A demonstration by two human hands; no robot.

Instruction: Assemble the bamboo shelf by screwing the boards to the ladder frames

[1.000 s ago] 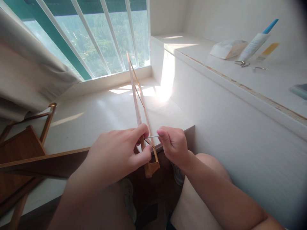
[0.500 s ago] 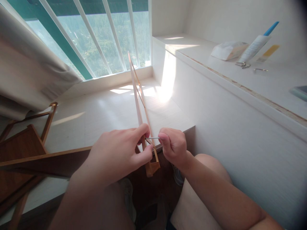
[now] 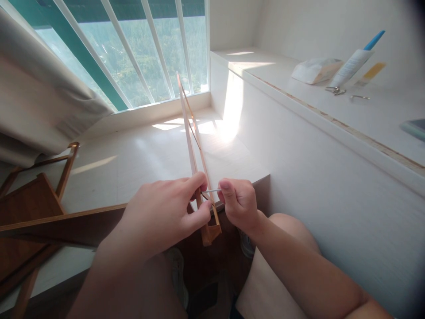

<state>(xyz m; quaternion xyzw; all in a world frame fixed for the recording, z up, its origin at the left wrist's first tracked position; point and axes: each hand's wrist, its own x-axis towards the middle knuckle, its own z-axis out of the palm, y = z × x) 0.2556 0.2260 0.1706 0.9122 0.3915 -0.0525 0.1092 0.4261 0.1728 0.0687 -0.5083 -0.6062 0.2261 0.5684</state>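
Observation:
My left hand (image 3: 166,212) is wrapped round one bar of a narrow wooden frame (image 3: 206,232), thumb and fingers on either side of it. My right hand (image 3: 238,199) is closed in a fist on a thin metal hex key (image 3: 213,190), its thumb lying along the top. The key's straight shaft reaches left to the bar between my left thumb and forefinger; its tip is hidden there, and its other end is inside my right fist. From my hands the frame slants away over the white surface (image 3: 139,150) toward the window.
Wooden furniture parts (image 3: 29,208) lie at the left, below a curtain (image 3: 40,88). On the right ledge (image 3: 285,79) are a white-and-blue tube (image 3: 352,66), a plastic bag (image 3: 315,71), small metal hardware (image 3: 337,91), a bent metal piece (image 3: 360,97) and a phone-like object (image 3: 415,128).
My right fist has turned slightly about the hex key, its thumb now higher, and has moved a little left. My left hand and the wooden frame stay nearly still.

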